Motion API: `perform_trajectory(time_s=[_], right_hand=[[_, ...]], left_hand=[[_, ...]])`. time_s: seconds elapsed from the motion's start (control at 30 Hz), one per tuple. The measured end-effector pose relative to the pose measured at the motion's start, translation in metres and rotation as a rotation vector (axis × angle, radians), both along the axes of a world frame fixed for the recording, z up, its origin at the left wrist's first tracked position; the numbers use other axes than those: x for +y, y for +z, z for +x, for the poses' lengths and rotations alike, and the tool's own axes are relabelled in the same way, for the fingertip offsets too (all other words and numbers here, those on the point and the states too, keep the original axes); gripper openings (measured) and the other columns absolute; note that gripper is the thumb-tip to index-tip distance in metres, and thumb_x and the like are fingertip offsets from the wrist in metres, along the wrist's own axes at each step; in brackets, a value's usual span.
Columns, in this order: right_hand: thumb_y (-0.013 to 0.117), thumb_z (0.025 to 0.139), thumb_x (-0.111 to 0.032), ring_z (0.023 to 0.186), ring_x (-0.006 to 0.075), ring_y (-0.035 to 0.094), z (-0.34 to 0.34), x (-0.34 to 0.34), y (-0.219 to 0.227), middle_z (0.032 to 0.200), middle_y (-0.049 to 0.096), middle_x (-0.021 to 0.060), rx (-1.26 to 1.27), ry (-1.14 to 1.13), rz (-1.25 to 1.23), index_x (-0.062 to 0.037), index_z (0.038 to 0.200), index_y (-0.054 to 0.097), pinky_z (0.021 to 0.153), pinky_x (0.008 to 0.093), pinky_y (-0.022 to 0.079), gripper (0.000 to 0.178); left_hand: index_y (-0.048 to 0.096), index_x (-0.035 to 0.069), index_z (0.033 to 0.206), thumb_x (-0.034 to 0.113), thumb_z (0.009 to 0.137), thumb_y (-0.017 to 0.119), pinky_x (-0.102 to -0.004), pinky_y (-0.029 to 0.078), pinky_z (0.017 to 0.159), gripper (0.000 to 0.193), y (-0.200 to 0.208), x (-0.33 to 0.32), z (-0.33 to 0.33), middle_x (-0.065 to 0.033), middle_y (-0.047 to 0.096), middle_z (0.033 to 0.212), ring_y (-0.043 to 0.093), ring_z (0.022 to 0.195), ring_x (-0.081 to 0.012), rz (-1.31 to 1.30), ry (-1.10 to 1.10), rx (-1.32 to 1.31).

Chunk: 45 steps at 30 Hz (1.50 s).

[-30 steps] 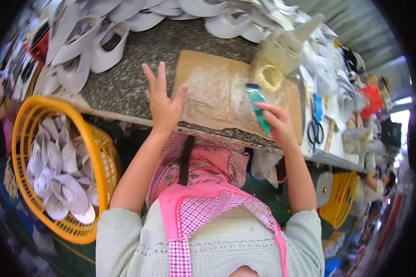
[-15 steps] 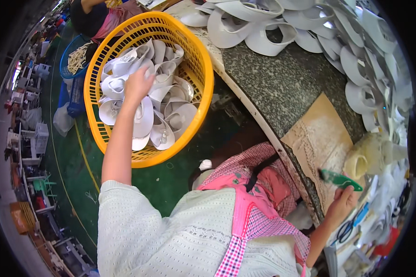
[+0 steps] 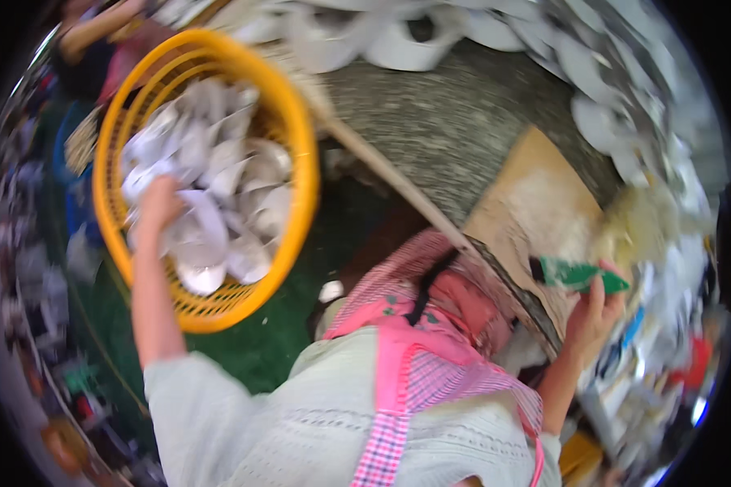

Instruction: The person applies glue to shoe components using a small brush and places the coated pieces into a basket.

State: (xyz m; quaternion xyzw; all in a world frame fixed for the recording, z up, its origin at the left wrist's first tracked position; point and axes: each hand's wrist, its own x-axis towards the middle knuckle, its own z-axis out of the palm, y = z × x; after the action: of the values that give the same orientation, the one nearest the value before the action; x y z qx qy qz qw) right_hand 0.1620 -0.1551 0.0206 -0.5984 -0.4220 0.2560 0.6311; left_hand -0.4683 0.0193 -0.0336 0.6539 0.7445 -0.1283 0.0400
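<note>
My left hand [image 3: 161, 203] reaches into a yellow plastic basket [image 3: 302, 162] on the left, touching or just over a heap of white curved pieces [image 3: 199, 231] that look like shoe uppers. Motion smears its fingers, so I cannot tell whether they grip a piece. On the right, my right hand [image 3: 596, 312] is closed round the green handle of a brush [image 3: 581, 276] with dark bristles. The brush is over a brown board [image 3: 536, 195] streaked with pale residue, beside a yellowish, glue-stained container [image 3: 638, 223].
More white curved pieces [image 3: 414, 40] line the far and right edges of the speckled dark worktop [image 3: 406, 122]. Scissors and a blue-handled tool [image 3: 629, 329] lie at the right. Another person's arm [image 3: 101, 28] shows at the upper left, near a blue basket.
The whole view has shifted and blurred. My left hand has moved lower in the basket, toward the near-left pieces. The brush stays in my right hand, near the board.
</note>
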Motion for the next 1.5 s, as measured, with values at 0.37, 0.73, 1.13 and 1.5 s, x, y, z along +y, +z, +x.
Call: perform_trajectory(time_s=[0.37, 0.73, 1.13, 1.5], right_hand=[[0.059, 0.081, -0.006, 0.055, 0.0018, 0.049, 0.088, -0.002, 0.031, 0.064, 0.056, -0.0035, -0.531, -0.544, 0.054, -0.0036, 0.087, 0.061, 0.046, 0.0162, 0.036, 0.007], [0.061, 0.077, 0.002, 0.067, 0.0078, 0.056, 0.11, -0.04, 0.019, 0.078, 0.062, 0.0015, -0.645, -0.184, 0.134, -0.0003, 0.086, 0.063, 0.056, 0.0193, 0.043, 0.01], [0.058, 0.074, 0.005, 0.07, 0.0104, 0.059, 0.054, 0.063, -0.003, 0.082, 0.064, 0.0057, -0.068, 0.169, -0.057, -0.0023, 0.087, 0.064, 0.059, 0.0211, 0.046, 0.016], [0.061, 0.074, -0.001, 0.071, 0.0104, 0.06, 0.062, 0.081, 0.001, 0.08, 0.066, 0.0055, -0.195, 0.22, -0.09, -0.0061, 0.084, 0.066, 0.063, 0.0239, 0.047, 0.012]], left_hand=[[0.045, 0.003, 0.122, -0.001, 0.08, 0.043, -0.0317, 0.043, 0.082, 0.042, 0.151, 0.006, 0.353, -0.0175, 0.055, 0.11, 0.057, 0.089, -0.0275, 0.387, -0.651, -0.722], [0.055, 0.001, 0.101, 0.011, 0.066, 0.068, -0.0385, 0.041, 0.082, 0.039, 0.102, -0.012, 0.428, -0.0132, 0.056, 0.099, 0.052, 0.095, -0.0305, 0.174, -1.281, -0.77], [0.063, 0.006, 0.083, 0.009, 0.059, 0.069, -0.0374, 0.04, 0.086, 0.025, 0.08, 0.016, 0.451, -0.0115, 0.05, 0.108, 0.047, 0.102, -0.0294, -0.236, -1.489, -0.808], [0.058, 0.003, 0.079, 0.026, 0.064, 0.068, -0.0363, 0.045, 0.071, 0.03, 0.078, 0.017, 0.462, -0.0132, 0.053, 0.083, 0.054, 0.079, -0.0285, -0.154, -1.302, -0.94]])
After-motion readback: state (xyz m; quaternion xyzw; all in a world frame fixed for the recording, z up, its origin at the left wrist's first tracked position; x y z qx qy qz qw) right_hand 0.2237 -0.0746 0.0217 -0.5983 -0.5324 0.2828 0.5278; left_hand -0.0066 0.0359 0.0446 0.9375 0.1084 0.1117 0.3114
